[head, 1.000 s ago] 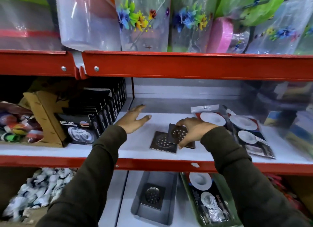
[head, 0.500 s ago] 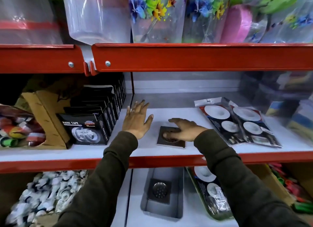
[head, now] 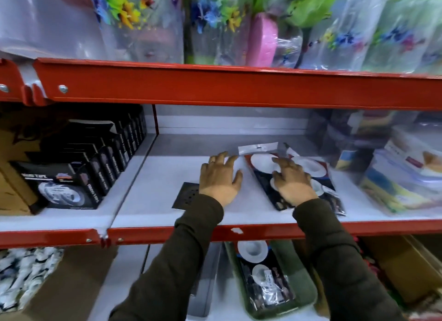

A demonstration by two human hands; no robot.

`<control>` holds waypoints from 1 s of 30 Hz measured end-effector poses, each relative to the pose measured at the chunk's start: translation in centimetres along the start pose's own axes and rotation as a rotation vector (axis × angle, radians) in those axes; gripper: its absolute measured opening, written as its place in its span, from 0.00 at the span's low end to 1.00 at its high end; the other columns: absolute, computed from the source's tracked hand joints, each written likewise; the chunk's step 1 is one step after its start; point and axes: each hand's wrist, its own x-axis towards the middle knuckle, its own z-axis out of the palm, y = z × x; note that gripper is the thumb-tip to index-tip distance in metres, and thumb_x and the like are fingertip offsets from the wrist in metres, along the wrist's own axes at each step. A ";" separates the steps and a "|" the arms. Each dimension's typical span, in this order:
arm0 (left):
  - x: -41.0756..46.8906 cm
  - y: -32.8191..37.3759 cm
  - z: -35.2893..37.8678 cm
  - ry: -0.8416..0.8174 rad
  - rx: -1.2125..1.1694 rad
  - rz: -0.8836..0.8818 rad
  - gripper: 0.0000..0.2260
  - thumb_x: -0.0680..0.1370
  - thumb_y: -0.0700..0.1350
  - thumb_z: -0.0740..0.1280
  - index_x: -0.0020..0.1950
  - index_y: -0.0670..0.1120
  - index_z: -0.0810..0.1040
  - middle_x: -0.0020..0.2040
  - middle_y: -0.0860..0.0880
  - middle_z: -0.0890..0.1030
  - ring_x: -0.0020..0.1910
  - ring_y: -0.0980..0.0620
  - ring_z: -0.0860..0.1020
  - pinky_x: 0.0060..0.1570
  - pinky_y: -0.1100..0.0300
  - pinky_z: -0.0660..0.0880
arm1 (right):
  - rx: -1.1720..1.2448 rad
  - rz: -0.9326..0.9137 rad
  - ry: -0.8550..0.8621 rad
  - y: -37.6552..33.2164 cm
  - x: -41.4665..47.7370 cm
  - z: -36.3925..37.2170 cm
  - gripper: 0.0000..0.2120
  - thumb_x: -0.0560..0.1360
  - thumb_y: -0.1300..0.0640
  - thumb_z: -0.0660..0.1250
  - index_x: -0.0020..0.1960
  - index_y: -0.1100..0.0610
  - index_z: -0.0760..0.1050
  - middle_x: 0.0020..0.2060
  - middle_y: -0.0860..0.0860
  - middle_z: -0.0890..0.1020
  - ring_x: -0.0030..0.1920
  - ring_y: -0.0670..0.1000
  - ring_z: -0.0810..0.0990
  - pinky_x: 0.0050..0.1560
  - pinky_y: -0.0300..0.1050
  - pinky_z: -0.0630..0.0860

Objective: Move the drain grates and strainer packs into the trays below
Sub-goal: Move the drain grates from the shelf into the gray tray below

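Right hand (head: pixel 295 184) has left the drain grate (head: pixel 186 196) and now lies fingers spread, palm down, on the strainer packs (head: pixel 265 177) on the middle shelf (head: pixel 153 201); whether it grips them, cannot tell. Left hand (head: pixel 220 177) open, flat, empty, its wrist covering the grate's right edge. Below: grey tray (head: pixel 205 294), mostly hidden by the left sleeve; green tray (head: pixel 308 289) holding one strainer pack (head: pixel 260 275). Black boxes (head: pixel 67 189) at left read "NANO TAPE". Clear plastic containers (head: pixel 406 174) at right.

shelf edge (head: pixel 239 88): glossy red metal | strainer packs (head: pixel 265 177): shiny plastic | grate (head: pixel 187 196): dark metal
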 end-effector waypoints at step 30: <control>-2.6 14.2 6.3 -0.167 -0.283 -0.571 0.13 0.73 0.51 0.63 0.53 0.52 0.81 0.43 0.53 0.80 0.57 0.43 0.74 0.52 0.50 0.58 | 0.505 0.074 -0.158 12.5 -0.9 -2.5 0.16 0.78 0.63 0.63 0.65 0.60 0.78 0.63 0.58 0.80 0.63 0.57 0.78 0.60 0.35 0.68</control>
